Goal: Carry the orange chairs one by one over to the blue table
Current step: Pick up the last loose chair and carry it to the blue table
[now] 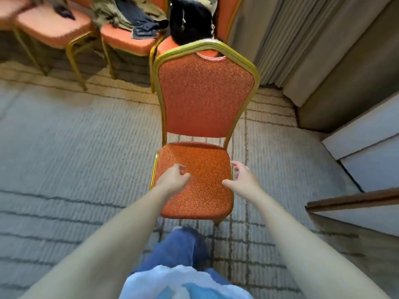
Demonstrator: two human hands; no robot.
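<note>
— What were the hands doing?

— Neither grip held anything. The left hand hovered over the seat's left side, fingers loosely curled but closed on nothing. The right hand hung spread at the seat's right edge, fingers apart.

— And the chair?

— The chair stood upright on the carpet at twelve o'clock, directly ahead, seat toward the person and back facing them.

— Anything farther out?

— More chairs stood in a row at eleven o'clock; one carried folded clothes, another, just behind the near chair, a black bag. Curtains hung at two o'clock.
</note>
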